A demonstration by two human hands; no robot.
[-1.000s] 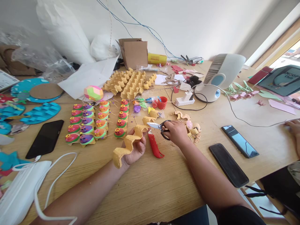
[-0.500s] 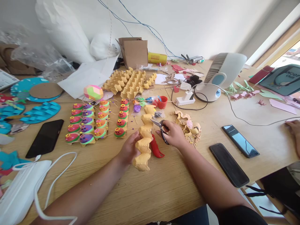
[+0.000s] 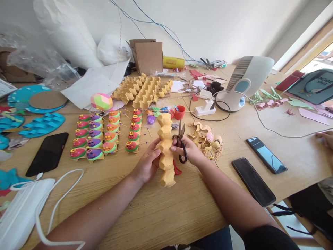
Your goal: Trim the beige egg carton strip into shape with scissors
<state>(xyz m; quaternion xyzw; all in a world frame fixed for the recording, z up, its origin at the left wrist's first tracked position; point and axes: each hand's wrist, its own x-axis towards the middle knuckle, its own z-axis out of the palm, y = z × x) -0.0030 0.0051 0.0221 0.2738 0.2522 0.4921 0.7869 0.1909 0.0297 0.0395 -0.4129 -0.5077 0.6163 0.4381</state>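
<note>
A yellow egg-carton strip [image 3: 166, 151] is held upright in front of me, its bumps facing up. My left hand [image 3: 148, 161] grips its left edge. My right hand [image 3: 191, 149] holds black-handled scissors [image 3: 181, 139], blades pointing away from me and slightly apart, while its fingertips touch the strip's right edge. Behind the strip a red object [image 3: 177, 170] is partly hidden. Painted carton rows with little faces [image 3: 95, 137] stand to the left. Carton scraps [image 3: 208, 139] lie right of the scissors.
Uncut carton pieces [image 3: 145, 91] and a red cup [image 3: 179, 113] are farther back. Two phones [image 3: 253, 180] lie at the right, another phone [image 3: 47, 152] at the left. A white fan [image 3: 249, 81] stands behind. Another person's hand [image 3: 326, 139] rests at the right edge.
The strip has moved right and turned more upright. The scissors have swung from pointing left to pointing away, and my right fingertips now touch the strip.
</note>
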